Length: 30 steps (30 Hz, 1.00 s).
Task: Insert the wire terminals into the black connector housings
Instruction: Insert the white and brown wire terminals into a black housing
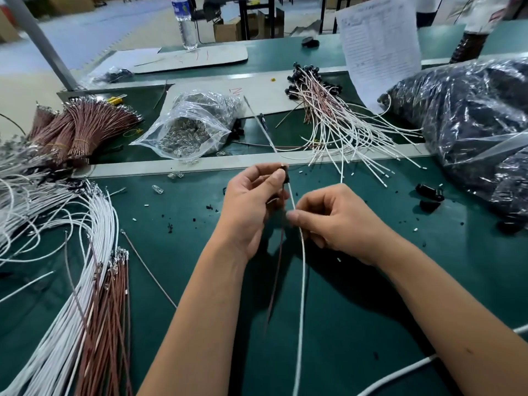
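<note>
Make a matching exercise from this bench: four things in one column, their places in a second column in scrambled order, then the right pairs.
Things
1. black connector housing
2. water bottle
3. brown wire bundles
4. finished assemblies pile

Places
A. far edge of the bench, standing upright
B. pinched in the left hand
C. far left, tied with bands
D. far side, right of the clear bag

Pairs: 1-B, 2-A, 3-C, 4-D

The right hand pinches the white wire below the housing.
</note>
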Motion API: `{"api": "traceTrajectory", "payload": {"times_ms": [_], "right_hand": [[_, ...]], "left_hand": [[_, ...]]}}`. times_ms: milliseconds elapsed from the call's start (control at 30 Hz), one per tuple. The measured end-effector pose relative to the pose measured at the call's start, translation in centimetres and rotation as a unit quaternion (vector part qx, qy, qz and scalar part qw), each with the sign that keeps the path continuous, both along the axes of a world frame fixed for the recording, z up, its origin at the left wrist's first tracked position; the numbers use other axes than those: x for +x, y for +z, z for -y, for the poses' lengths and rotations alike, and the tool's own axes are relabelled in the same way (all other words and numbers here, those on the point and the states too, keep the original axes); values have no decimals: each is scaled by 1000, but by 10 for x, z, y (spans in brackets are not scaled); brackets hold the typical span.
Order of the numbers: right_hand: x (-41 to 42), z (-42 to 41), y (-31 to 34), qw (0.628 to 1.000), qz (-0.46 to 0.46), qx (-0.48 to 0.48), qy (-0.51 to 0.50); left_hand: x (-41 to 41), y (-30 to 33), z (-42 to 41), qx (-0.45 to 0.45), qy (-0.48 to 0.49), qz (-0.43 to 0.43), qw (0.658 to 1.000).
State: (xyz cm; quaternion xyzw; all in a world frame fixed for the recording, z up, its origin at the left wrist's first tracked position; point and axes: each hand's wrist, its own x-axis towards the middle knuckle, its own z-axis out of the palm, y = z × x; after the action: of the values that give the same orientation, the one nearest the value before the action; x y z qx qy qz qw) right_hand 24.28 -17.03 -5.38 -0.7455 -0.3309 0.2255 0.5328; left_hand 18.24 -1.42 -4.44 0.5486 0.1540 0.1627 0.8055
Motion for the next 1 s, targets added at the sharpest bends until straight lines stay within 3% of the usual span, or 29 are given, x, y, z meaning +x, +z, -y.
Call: {"api": "traceTrajectory", "payload": {"times_ms": [133, 300, 467, 533, 600, 733, 833, 1000], "right_hand": [[0, 8, 9, 990, 19, -77, 114], [-4, -5, -1, 997, -15, 56, -41], [-1, 1, -3, 998, 35, -14, 41], [-3, -1, -4, 998, 45, -14, 29], [-5, -5, -7, 997, 42, 44, -42], [-2, -5, -8, 968, -60, 200, -140], [2, -2, -10, 963, -68, 215, -145], [5, -2, -13, 956, -83, 236, -154]], "left_hand": [[-2, 0, -12, -24, 25, 28, 999], [-2, -3, -3, 64, -42, 8, 997], [-2, -2, -3, 48, -13, 42, 998], [-4, -1, -6, 48, -19, 52, 997], [-4, -1, -6, 71, -32, 51, 996], [-4, -3, -1, 152, -69, 33, 985], [-5, -5, 0, 200, -82, 21, 976], [-8, -5, -5, 198, -89, -5, 976]]}}
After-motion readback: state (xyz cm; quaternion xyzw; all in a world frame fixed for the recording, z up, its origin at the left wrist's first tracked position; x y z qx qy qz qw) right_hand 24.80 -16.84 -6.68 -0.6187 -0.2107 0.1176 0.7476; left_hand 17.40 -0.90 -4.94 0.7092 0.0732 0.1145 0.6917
